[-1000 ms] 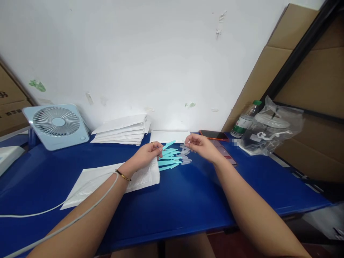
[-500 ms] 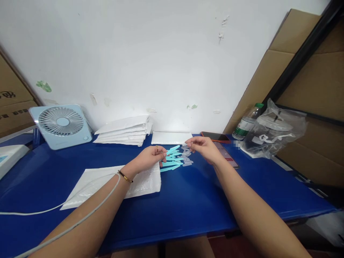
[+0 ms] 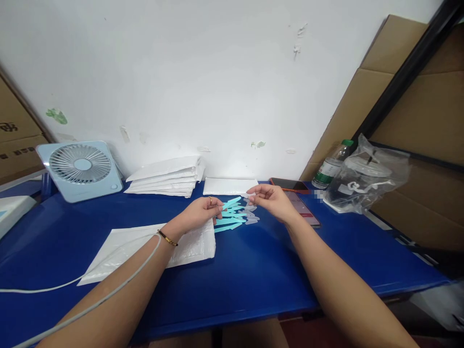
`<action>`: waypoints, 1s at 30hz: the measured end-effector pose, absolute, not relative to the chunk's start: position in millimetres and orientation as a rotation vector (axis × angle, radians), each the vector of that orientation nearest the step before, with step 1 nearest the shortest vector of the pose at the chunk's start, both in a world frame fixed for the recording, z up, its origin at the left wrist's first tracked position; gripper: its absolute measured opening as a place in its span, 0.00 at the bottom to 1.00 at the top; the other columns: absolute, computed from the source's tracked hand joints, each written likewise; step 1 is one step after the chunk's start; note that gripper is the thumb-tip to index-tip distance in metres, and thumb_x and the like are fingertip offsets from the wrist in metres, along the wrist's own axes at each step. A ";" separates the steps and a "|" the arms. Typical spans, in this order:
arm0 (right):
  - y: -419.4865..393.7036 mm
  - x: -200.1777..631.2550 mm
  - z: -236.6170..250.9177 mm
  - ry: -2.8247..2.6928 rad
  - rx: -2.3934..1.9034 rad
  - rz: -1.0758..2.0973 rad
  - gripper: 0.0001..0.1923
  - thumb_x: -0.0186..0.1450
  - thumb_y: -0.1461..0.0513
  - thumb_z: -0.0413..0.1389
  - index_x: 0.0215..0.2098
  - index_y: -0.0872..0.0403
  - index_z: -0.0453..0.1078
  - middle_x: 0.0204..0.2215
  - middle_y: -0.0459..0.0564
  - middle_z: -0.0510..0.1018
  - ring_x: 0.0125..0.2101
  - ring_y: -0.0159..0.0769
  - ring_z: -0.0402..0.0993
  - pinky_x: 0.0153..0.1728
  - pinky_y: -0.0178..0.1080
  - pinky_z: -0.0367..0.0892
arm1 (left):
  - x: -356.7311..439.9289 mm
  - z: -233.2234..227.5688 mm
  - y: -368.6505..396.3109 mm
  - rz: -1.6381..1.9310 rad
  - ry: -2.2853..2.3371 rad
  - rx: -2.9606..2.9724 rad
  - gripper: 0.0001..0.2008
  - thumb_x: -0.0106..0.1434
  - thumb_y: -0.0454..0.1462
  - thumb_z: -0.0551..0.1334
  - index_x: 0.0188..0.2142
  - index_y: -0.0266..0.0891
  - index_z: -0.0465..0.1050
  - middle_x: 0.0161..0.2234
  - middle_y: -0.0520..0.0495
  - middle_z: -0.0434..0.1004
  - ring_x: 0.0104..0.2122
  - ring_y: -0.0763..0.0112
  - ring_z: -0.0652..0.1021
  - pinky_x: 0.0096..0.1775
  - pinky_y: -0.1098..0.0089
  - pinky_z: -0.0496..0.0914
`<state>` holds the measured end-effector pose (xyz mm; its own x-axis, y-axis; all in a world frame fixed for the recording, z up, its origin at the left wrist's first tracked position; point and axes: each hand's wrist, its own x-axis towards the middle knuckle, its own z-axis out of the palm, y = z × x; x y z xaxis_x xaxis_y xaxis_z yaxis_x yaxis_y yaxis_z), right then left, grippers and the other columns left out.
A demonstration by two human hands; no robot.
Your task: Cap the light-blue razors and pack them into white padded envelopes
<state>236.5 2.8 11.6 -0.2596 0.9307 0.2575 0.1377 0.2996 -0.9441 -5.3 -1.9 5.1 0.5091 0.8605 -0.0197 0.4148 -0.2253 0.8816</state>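
The left hand [image 3: 200,212] pinches a teal stick [image 3: 232,202] above the teal pile [image 3: 231,225] on the table [image 3: 253,270]. The right hand [image 3: 272,202] curls beside the clear pieces [image 3: 253,220] (whether pinching one, cannot tell); a low knuckle might scatter them.

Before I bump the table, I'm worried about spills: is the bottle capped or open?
Capped: a green cap tops the bottle; how tight, I cannot tell.
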 end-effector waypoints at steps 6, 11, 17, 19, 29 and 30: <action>6.1 236.4 8.0 -1.582 -1.045 1.060 0.17 0.54 0.51 0.59 0.29 0.58 0.71 0.19 0.46 0.72 0.16 0.27 0.66 0.18 0.32 0.61 | -5.5 6.5 -2.9 0.595 1.067 1.849 0.18 0.58 0.50 0.55 0.36 0.37 0.68 0.29 0.49 0.75 0.27 0.71 0.74 0.34 0.69 0.68; 7.4 233.1 2.8 -1.613 -1.039 1.104 0.17 0.54 0.51 0.60 0.29 0.58 0.71 0.19 0.46 0.73 0.15 0.26 0.66 0.16 0.30 0.59 | -5.3 2.7 -1.0 0.571 1.078 1.896 0.18 0.58 0.50 0.55 0.36 0.38 0.68 0.29 0.49 0.75 0.27 0.71 0.75 0.33 0.69 0.68; 0.9 221.3 -0.4 -1.676 -1.018 1.247 0.18 0.55 0.51 0.59 0.29 0.58 0.69 0.19 0.46 0.74 0.16 0.27 0.69 0.17 0.30 0.62 | -4.3 -1.0 -1.0 0.535 1.035 1.928 0.16 0.59 0.48 0.55 0.36 0.38 0.69 0.30 0.49 0.76 0.26 0.72 0.75 0.34 0.70 0.68; -1.5 222.3 2.8 -1.781 -1.042 1.324 0.18 0.54 0.50 0.59 0.28 0.59 0.69 0.19 0.46 0.74 0.16 0.28 0.69 0.17 0.30 0.62 | -2.9 1.2 -4.9 0.457 0.988 1.934 0.15 0.59 0.47 0.55 0.35 0.38 0.70 0.30 0.49 0.77 0.28 0.72 0.76 0.35 0.71 0.68; 4.2 263.2 15.5 -2.275 -1.332 0.782 0.08 0.54 0.60 0.58 0.30 0.56 0.75 0.25 0.47 0.76 0.23 0.30 0.68 0.22 0.31 0.60 | 7.3 10.2 -21.9 0.274 1.125 2.305 0.12 0.57 0.45 0.58 0.34 0.43 0.73 0.31 0.52 0.76 0.30 0.72 0.74 0.28 0.75 0.63; 4.5 263.1 14.2 -2.333 -1.341 0.737 0.07 0.53 0.61 0.58 0.30 0.55 0.75 0.26 0.47 0.76 0.24 0.30 0.68 0.23 0.31 0.60 | 6.9 10.2 -21.1 0.286 1.181 2.370 0.11 0.56 0.45 0.58 0.34 0.43 0.73 0.32 0.52 0.75 0.31 0.71 0.74 0.29 0.74 0.63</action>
